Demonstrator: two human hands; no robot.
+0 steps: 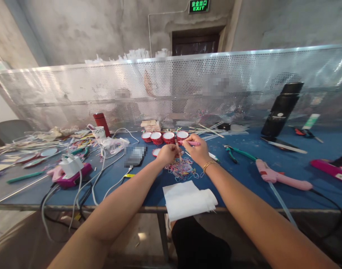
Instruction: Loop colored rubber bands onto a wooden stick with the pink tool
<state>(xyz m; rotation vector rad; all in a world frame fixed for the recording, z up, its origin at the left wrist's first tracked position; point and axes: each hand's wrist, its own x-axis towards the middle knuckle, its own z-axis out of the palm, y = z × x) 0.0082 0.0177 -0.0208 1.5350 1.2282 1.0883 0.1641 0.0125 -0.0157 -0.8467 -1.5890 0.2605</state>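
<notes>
Both my arms reach out over a blue table (243, 175). My left hand (167, 153) pinches a thin stick (177, 146) that points up and away. My right hand (197, 150), with a gold bracelet at the wrist, holds a pink pen-like tool (190, 142) lying sideways, its tip near the stick. Just below both hands lies a pile of small coloured rubber bands (181, 169). A folded white cloth (187, 198) rests at the near table edge.
A row of small red-rimmed round tins (163, 137) stands behind the hands. A pink glue gun (280, 176) and green-handled pliers (235, 151) lie right. A phone (134, 156), white charger and cables (75, 168) lie left. A perforated metal screen (243, 86) closes the back.
</notes>
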